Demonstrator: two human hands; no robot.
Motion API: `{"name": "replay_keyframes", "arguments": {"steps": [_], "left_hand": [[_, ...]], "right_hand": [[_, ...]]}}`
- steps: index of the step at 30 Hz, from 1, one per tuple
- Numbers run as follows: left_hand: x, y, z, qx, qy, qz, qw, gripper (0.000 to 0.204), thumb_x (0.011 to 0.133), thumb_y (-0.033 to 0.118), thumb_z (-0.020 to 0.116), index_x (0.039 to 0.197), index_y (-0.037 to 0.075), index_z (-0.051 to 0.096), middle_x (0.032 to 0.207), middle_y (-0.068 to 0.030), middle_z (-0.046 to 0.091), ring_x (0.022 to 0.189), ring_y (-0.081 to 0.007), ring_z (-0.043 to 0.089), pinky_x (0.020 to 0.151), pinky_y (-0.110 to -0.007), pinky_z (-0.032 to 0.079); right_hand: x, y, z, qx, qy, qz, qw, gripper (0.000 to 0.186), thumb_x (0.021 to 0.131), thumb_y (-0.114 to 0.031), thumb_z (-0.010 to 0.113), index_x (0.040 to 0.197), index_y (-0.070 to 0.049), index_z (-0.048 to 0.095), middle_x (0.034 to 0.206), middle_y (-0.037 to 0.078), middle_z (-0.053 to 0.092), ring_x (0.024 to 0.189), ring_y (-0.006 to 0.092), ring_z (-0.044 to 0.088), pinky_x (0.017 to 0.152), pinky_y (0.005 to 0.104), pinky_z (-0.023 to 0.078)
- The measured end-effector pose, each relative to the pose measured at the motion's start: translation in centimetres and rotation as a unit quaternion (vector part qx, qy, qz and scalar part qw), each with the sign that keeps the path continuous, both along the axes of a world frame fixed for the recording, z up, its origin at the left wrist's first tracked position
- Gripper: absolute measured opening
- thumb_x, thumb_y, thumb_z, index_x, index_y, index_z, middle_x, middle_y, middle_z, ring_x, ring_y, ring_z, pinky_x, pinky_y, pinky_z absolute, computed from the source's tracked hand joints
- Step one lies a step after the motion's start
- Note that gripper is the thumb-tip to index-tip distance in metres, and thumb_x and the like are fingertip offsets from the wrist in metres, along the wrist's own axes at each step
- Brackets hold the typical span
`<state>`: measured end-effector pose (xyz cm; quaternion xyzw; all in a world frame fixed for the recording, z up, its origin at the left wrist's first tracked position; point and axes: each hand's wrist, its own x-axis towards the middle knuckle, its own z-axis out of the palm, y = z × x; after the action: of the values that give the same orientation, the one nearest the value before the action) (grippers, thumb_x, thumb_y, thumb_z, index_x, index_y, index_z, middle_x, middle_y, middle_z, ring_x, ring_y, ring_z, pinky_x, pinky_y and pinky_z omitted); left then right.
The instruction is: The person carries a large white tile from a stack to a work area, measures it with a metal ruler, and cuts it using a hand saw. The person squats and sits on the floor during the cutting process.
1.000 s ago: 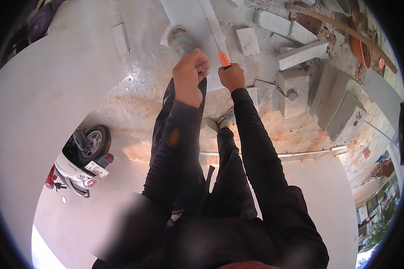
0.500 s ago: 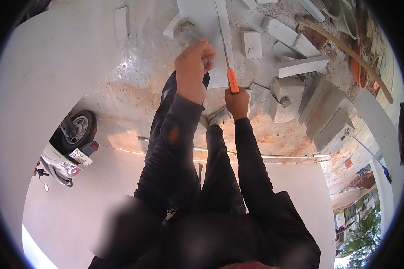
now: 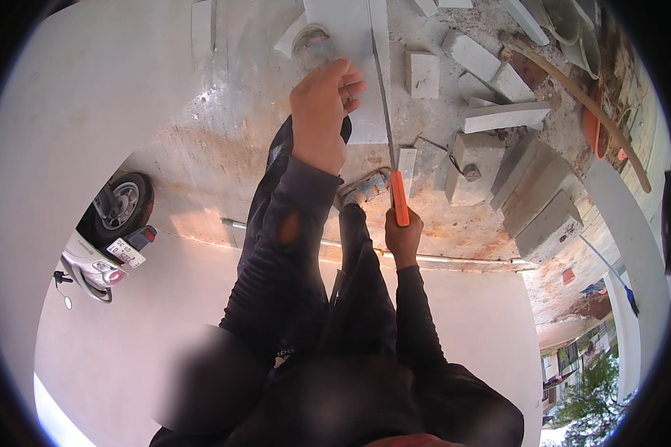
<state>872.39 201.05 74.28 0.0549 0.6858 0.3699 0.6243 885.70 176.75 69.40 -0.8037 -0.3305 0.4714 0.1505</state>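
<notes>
Right hand (image 3: 404, 237) fist-wrapped around the orange handle of a handsaw (image 3: 387, 127) — blade runs straight away from the person, lengthwise along the pale block (image 3: 354, 45). Left hand (image 3: 322, 112) lies ahead and left of the handle, fingers curled loosely, resting on the block just beside the blade. Cut block pieces (image 3: 476, 160) lie right — scooter (image 3: 104, 235) below left.

I can't see the saw (image 3: 384, 112) blade's tip; the top edge cuts it and the grey block (image 3: 350, 45) off.
</notes>
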Motion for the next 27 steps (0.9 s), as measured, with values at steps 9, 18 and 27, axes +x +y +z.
{"name": "replay_keyframes", "arguments": {"steps": [9, 18, 27], "left_hand": [[1.7, -0.7, -1.0, -0.010, -0.021, -0.008, 1.000, 0.027, 0.084, 0.028, 0.062, 0.095, 0.004, 0.063, 0.092, -0.0068, 0.064, 0.086, -0.0177, 0.061, 0.073, -0.030, 0.045], [0.6, -0.3, -0.1, -0.031, -0.029, -0.023, 0.999, 0.038, 0.089, 0.031, 0.059, 0.107, -0.001, 0.057, 0.107, -0.0128, 0.060, 0.102, -0.0237, 0.059, 0.087, -0.035, 0.044], [-0.5, -0.7, -0.1, -0.013, 0.015, -0.016, 1.000, 0.039, 0.087, 0.032, 0.061, 0.107, -0.001, 0.056, 0.106, -0.0124, 0.060, 0.102, -0.0242, 0.059, 0.087, -0.034, 0.044]], "right_hand": [[0.6, 8.8, -8.2, -0.040, -0.046, 0.000, 0.998, 0.025, 0.077, -0.017, 0.058, 0.068, 0.006, 0.056, 0.065, 0.027, 0.058, 0.069, 0.0447, 0.061, 0.061, 0.0443, 0.048], [1.0, 8.7, -7.5, -0.003, -0.012, -0.013, 1.000, 0.024, 0.078, -0.015, 0.058, 0.067, 0.006, 0.056, 0.057, 0.025, 0.054, 0.063, 0.0425, 0.062, 0.053, 0.0430, 0.045], [-1.3, 0.4, 3.4, -0.021, -0.008, -0.053, 0.998, 0.016, 0.077, -0.009, 0.059, 0.082, 0.005, 0.064, 0.066, 0.024, 0.060, 0.070, 0.0328, 0.068, 0.062, 0.0405, 0.050]]}}
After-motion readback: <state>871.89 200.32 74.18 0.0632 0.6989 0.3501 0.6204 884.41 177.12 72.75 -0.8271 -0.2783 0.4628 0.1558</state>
